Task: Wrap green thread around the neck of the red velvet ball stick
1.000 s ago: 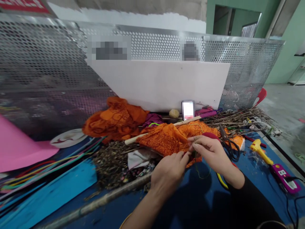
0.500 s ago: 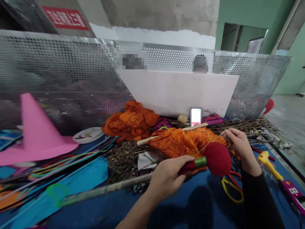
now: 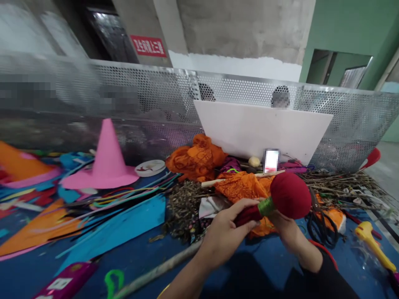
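Note:
A round dark red cloth ball [image 3: 291,195] has a narrow neck wrapped in green cord [image 3: 265,207] and gathered red cloth [image 3: 247,215] below it. My left hand [image 3: 225,232] is closed round that gathered cloth, left of the green wrap. Under the ball and beside the wrap is my right hand [image 3: 285,230]; its fingers are mostly hidden behind the ball and neck, so what they hold cannot be made out. Orange patterned cloth [image 3: 243,187] lies behind both hands.
A pink pointed hat [image 3: 107,162] and blue sheets [image 3: 124,228] lie left. A long stick [image 3: 162,270] crosses the front. Black-handled scissors [image 3: 324,228] and a yellow glue gun [image 3: 372,245] are right. A phone [image 3: 271,160] leans on a white board [image 3: 258,128] at the back.
The view has turned left. My right hand has moved from the right of the ball, where it pulled a thin strand, to below the ball and neck. My left hand keeps its hold.

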A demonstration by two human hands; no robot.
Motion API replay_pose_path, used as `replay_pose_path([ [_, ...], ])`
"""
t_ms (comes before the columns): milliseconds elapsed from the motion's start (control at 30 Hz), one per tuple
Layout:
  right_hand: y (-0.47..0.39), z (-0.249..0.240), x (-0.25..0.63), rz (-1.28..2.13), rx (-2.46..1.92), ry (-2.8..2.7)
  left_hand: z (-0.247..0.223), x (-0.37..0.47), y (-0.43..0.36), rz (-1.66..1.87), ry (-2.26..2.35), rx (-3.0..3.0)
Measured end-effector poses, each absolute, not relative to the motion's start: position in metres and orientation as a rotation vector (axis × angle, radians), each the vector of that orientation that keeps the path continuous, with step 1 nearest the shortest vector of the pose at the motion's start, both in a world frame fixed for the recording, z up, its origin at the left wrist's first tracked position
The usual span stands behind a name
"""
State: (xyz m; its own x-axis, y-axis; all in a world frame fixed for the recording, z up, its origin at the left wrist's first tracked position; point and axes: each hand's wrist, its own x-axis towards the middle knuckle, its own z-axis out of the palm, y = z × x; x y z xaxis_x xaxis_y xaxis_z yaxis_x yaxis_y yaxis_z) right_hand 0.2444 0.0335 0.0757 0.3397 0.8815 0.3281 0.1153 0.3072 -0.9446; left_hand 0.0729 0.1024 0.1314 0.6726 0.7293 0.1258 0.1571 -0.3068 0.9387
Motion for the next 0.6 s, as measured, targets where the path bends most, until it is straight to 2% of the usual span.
replay_pose_path([
  [100, 0.020, 0.083, 0.227, 0.849, -1.173, -1.180, 0.132, 0.073, 0.108, 0.708, 0.691, 1.773],
  [233, -0.005, 0.101, 0.225, 0.349, -1.257, -1.357, 0.134, 0.075, 0.115, 0.747, 0.682, 1.752],
  [300, -0.011, 0.105, 0.225, 0.227, -1.162, -1.428, 0.133, 0.078, 0.115, 0.733, 0.646, 1.731],
  [467, -0.004, 0.100, 0.223, 0.533, -0.823, -1.292, 0.126, 0.091, 0.108, 0.594, 0.527, 1.665],
  [600, -0.004, 0.103, 0.222, 0.687, -0.934, -1.009, 0.117, 0.097, 0.108, 0.578, 0.494, 1.664],
])
